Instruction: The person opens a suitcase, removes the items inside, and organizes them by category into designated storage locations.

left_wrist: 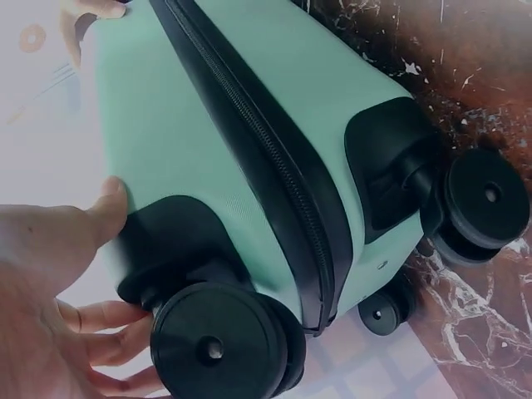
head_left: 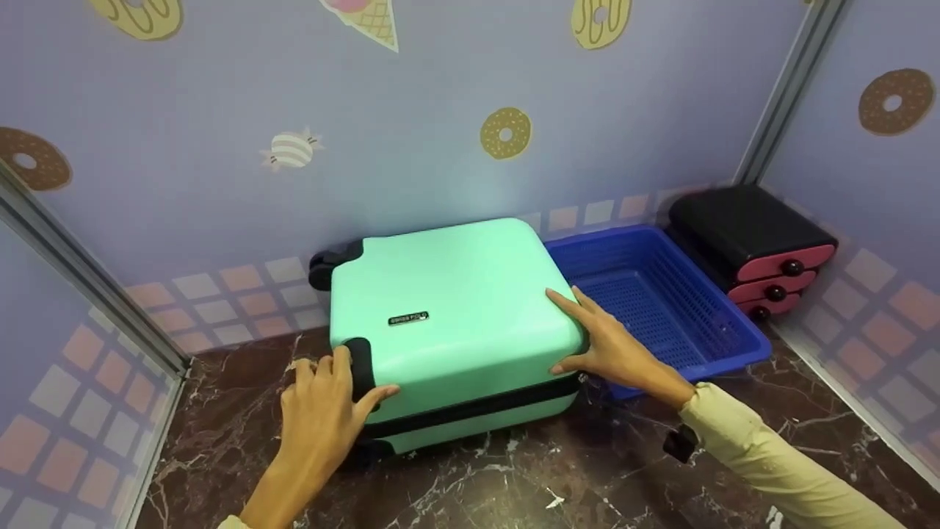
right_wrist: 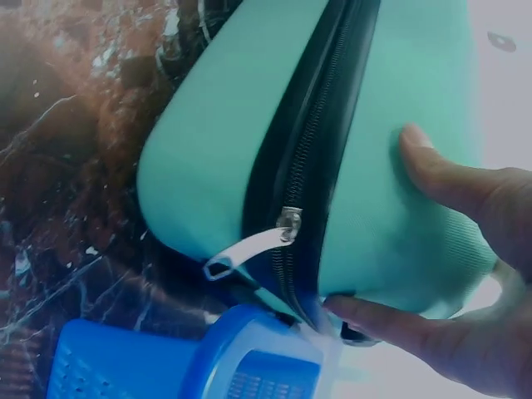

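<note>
A mint-green hard-shell suitcase point(head_left: 455, 286) lies flat on the marble floor, with a small dark name plate point(head_left: 408, 318) on its upper face. My left hand point(head_left: 319, 408) grips its near left corner, thumb on the front side and fingers around the black corner guard. Beside those fingers in the left wrist view is a black wheel point(left_wrist: 216, 341). At the right end my right hand point(head_left: 609, 345) holds the near corner, thumb on the front and fingers spread over the top edge. A black zip point(left_wrist: 274, 158) runs around the side, its metal puller point(right_wrist: 249, 249) hanging near the right corner.
A blue plastic basket point(head_left: 738, 360) stands right against the suitcase's right end. Beyond it, a black box with pink drawers point(head_left: 786, 268) sits in the corner. Purple patterned panels point(head_left: 418, 110) close off the back and both sides.
</note>
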Available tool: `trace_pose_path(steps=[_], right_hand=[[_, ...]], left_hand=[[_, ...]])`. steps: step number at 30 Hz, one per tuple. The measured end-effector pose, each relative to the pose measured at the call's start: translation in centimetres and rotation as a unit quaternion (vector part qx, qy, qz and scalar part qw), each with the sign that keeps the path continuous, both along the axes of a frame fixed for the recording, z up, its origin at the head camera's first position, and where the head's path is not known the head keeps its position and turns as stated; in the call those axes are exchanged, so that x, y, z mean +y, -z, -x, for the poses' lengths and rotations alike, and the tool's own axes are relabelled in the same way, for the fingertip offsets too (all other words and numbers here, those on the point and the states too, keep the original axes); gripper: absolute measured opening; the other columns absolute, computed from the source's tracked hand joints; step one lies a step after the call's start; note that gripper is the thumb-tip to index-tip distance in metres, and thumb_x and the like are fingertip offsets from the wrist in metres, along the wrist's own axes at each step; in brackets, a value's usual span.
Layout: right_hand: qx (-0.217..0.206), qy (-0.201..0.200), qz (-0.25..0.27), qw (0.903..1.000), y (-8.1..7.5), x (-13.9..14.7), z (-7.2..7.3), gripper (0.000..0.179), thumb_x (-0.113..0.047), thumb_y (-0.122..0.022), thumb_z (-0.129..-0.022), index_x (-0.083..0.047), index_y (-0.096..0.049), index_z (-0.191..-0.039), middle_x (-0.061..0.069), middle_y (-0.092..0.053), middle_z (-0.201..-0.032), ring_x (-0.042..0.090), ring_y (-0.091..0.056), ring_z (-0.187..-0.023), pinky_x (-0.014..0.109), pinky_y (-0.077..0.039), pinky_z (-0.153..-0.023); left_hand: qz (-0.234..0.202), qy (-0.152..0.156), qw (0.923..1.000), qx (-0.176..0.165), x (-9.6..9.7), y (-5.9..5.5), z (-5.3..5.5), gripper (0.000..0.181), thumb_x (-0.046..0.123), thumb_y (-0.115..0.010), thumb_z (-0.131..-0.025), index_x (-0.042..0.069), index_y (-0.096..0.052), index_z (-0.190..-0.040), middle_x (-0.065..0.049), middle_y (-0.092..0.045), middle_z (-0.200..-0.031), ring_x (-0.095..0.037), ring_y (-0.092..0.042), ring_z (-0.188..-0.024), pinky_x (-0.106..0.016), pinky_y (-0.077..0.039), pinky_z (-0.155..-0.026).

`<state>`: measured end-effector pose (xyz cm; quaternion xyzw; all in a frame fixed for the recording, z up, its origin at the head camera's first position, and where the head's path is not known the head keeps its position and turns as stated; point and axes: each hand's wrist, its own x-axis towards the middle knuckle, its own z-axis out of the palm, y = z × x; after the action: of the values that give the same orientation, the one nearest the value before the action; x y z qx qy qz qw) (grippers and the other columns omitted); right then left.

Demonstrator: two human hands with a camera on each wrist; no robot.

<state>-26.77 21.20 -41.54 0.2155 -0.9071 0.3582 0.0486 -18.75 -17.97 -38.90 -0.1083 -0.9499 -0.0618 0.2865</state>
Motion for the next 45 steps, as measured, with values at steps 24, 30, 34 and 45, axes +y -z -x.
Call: trace_pose_path(steps=[24,30,34,45], right_hand=[[-0.012,0.068,0.092,0.9933,6.4,-0.9,-5.0,0.012,0.013,-0.06,-0.097,0.005,-0.06,-0.088,0.009,-0.065,-0.068,0.013,-0.062,-0.054,0.028,-0.057,-0.047],[0.09,0.064,0.022,0.9936,6.1,-0.4,-5.5,0.029,0.01,-0.062,-0.097,-0.006,-0.061,-0.073,-0.006,-0.053,-0.061,0.0,-0.046,-0.054,0.02,-0.043,-0.045],[0.048,0.006,0.034,0.9982,6.2,-1.1,-6.2,0.022,0.012,-0.057,-0.099,0.001,-0.069,-0.083,0.0,-0.06,-0.064,-0.003,-0.045,-0.052,0.017,-0.045,-0.042],[-0.018,-0.115,0.059,0.9915,6.6,-9.0,-7.3,0.022,0.004,-0.055,-0.104,0.0,-0.07,-0.089,0.01,-0.066,-0.068,-0.006,-0.047,-0.053,0.016,-0.05,-0.045]], left_hand=[[-0.053,0.169,0.9693,-0.17,-3.0,-2.1,2.3,0.065,0.042,-0.081,-0.091,0.022,-0.061,-0.149,-0.014,-0.047,-0.161,-0.046,-0.035,-0.152,-0.081,-0.036,-0.107],[-0.044,0.156,0.9758,-0.147,-2.9,-2.3,2.3,0.063,0.043,-0.084,-0.088,0.022,-0.065,-0.145,-0.014,-0.052,-0.157,-0.046,-0.042,-0.148,-0.082,-0.041,-0.1],[-0.044,0.16,0.9769,-0.135,-2.6,-2.1,2.3,0.063,0.043,-0.084,-0.087,0.02,-0.067,-0.143,-0.017,-0.054,-0.155,-0.048,-0.044,-0.146,-0.079,-0.045,-0.098],[-0.052,0.184,0.977,-0.095,-1.8,-1.4,3.0,0.061,0.043,-0.087,-0.084,0.019,-0.072,-0.137,-0.02,-0.059,-0.149,-0.052,-0.05,-0.139,-0.071,-0.049,-0.102]])
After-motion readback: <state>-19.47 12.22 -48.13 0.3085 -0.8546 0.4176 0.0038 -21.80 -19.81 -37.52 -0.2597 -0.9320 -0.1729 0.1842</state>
